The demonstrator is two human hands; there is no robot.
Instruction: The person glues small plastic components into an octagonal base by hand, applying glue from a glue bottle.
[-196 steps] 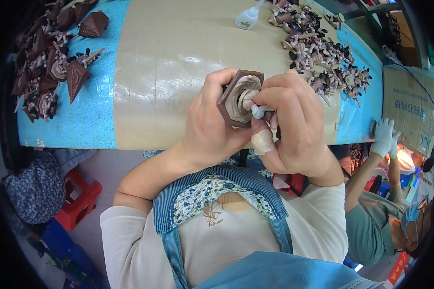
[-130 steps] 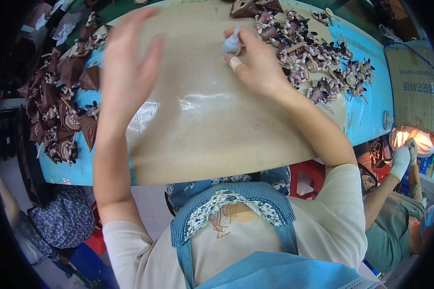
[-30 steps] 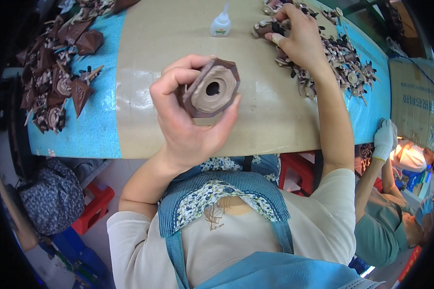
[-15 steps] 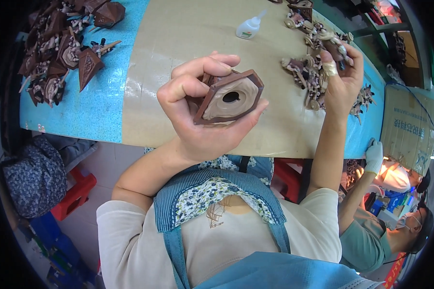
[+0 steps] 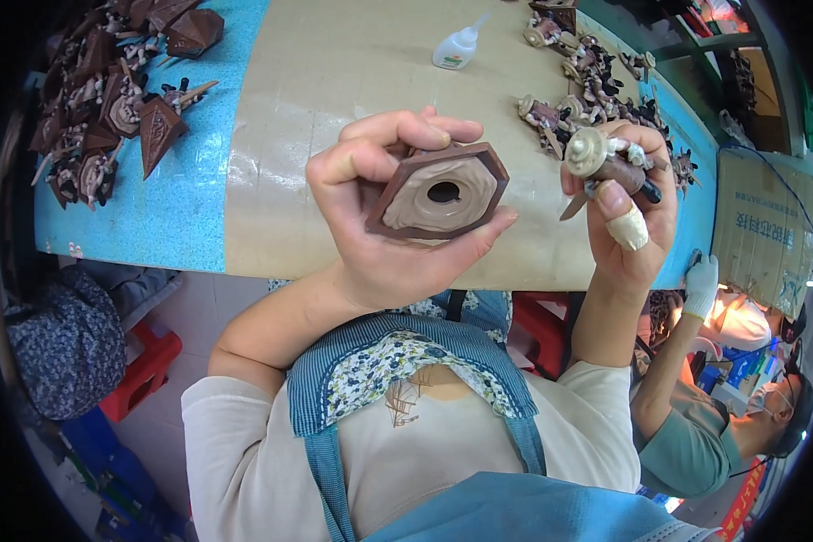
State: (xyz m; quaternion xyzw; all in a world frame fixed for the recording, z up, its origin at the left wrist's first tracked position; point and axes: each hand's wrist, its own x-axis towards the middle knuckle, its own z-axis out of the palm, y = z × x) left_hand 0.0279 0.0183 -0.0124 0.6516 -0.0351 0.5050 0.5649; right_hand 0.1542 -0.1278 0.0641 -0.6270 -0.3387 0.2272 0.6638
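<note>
My left hand (image 5: 370, 199) is wrapped round a brown hexagonal piece (image 5: 397, 206), its broad face turned toward me. That face is pale brown and swirled, with a dark oval hole in it. In my right hand (image 5: 637, 212) is a small painted figurine (image 5: 610, 164), with a round beige base, a brown body and black and pale parts. A yellowish wrap covers the right thumb. The two held pieces are apart, the figurine to the right of the hexagonal one. More figurines (image 5: 596, 72) lie in a heap beyond my right hand.
A white squeeze bottle (image 5: 456, 47) with a thin nozzle stands at the far middle of the table (image 5: 289, 135). Brown pointed pieces with figures (image 5: 99, 99) are heaped at the left. A cardboard box (image 5: 768, 235) and a co-worker's gloved hand (image 5: 701, 287) are at the right.
My right hand has drawn back from the heap with a figurine in it. The left hand has shifted slightly right and turned the hexagonal piece a little.
</note>
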